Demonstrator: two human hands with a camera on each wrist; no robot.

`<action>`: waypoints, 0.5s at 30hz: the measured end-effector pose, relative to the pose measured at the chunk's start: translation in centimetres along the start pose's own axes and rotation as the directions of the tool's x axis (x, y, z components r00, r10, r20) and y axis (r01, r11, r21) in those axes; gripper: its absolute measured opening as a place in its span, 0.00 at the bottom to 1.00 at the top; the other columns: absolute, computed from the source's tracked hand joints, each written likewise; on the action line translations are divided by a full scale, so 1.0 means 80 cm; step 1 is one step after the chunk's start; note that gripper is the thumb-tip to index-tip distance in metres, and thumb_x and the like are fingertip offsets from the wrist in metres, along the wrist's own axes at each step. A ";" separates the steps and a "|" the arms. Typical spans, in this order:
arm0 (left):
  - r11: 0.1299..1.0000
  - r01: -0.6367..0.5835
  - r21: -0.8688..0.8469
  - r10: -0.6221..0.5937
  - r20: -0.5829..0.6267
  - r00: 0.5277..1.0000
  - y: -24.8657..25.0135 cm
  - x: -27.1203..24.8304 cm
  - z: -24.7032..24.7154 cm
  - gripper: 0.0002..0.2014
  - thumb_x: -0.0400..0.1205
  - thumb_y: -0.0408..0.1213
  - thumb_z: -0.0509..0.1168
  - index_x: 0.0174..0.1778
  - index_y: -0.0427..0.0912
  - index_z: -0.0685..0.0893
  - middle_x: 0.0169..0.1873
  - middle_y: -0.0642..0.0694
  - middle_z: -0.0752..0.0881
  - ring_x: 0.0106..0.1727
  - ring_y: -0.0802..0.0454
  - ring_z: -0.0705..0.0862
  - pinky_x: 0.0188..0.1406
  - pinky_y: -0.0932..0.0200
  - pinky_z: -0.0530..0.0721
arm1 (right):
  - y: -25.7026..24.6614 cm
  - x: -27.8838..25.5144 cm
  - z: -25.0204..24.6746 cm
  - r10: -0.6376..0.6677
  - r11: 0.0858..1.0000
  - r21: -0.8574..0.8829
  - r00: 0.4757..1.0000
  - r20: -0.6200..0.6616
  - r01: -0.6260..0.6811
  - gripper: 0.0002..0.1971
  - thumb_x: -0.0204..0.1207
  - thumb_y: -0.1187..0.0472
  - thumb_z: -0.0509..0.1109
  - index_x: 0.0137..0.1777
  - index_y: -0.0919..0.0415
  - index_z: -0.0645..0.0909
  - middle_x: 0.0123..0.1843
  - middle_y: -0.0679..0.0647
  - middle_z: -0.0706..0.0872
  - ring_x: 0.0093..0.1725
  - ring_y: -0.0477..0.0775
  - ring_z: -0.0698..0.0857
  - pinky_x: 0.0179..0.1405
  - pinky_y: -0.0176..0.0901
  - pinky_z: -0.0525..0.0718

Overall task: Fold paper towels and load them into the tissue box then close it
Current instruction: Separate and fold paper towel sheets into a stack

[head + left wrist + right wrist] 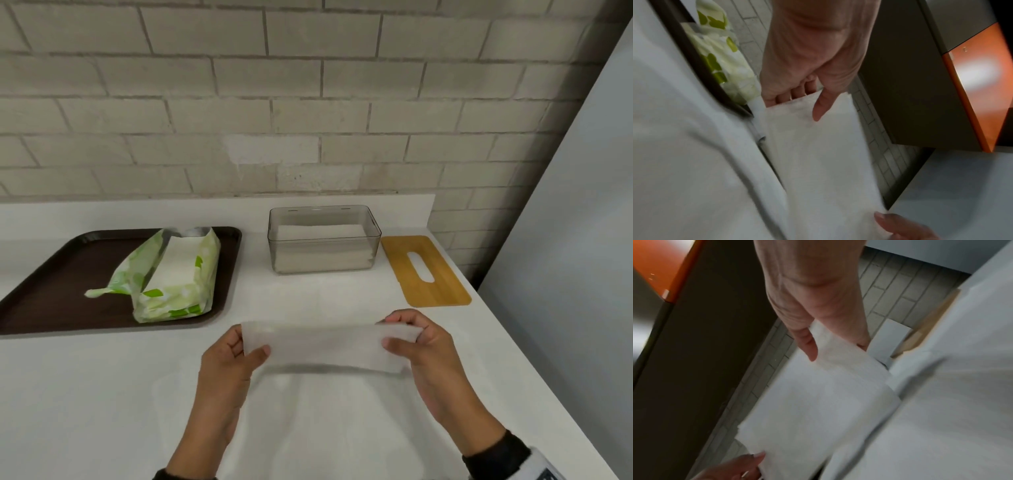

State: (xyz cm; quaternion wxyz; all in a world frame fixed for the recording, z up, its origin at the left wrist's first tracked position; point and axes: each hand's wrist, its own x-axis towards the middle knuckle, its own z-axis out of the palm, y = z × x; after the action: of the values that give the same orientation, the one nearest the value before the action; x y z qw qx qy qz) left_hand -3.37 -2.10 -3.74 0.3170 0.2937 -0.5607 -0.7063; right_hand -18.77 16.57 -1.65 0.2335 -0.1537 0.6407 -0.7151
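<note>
Far left, dark brown rectangular tray on the white worktop, carrying the torn-open green-and-white plastic pack of paper towels, white stack showing inside. My left hand pinches the left end of the white folded paper towel strip, thumb on the near face, fingers behind; the strip is held up just above the worktop, in front of the box. My right hand pinches the right end the same way. I judge it very light, limp, easy to tear or crumple, so I'd keep hold at both short ends, lightly taut. Behind, the clear grey plastic tissue box stands open with white towels already inside. Just right of it, the bamboo lid with an oval slot lies flat on the worktop.
</note>
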 end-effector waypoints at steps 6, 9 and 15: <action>0.996 0.063 0.060 -0.060 -0.053 0.997 -0.023 -0.005 0.000 0.18 0.76 0.14 0.61 0.45 0.43 0.84 0.39 0.43 0.86 0.41 0.47 0.81 0.39 0.59 0.77 | 0.032 0.003 -0.012 0.107 0.994 0.030 0.994 -0.004 -0.107 0.20 0.66 0.86 0.64 0.48 0.61 0.80 0.40 0.55 0.88 0.42 0.55 0.83 0.40 0.43 0.78; 0.992 0.088 0.089 -0.082 -0.061 0.995 -0.026 -0.002 0.004 0.25 0.73 0.10 0.55 0.48 0.45 0.82 0.45 0.42 0.86 0.46 0.45 0.81 0.41 0.57 0.76 | 0.036 0.004 -0.007 0.144 0.989 0.022 0.990 0.016 -0.144 0.22 0.59 0.82 0.69 0.50 0.60 0.79 0.43 0.57 0.83 0.40 0.53 0.80 0.36 0.39 0.76; 0.987 0.103 0.119 -0.098 -0.049 0.994 -0.026 -0.001 0.019 0.26 0.72 0.11 0.57 0.51 0.49 0.80 0.49 0.41 0.83 0.49 0.43 0.80 0.37 0.56 0.77 | 0.046 0.008 0.002 0.211 0.973 -0.097 0.977 0.031 -0.208 0.31 0.44 0.70 0.62 0.53 0.55 0.77 0.49 0.55 0.82 0.43 0.53 0.79 0.32 0.37 0.75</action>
State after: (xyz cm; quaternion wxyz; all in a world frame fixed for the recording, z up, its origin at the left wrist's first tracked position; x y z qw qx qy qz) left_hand -4.80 -0.77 -5.48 0.2744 0.3554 -0.5803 -0.6795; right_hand -18.74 15.81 -5.28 0.3132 -0.1105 0.6811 -0.6526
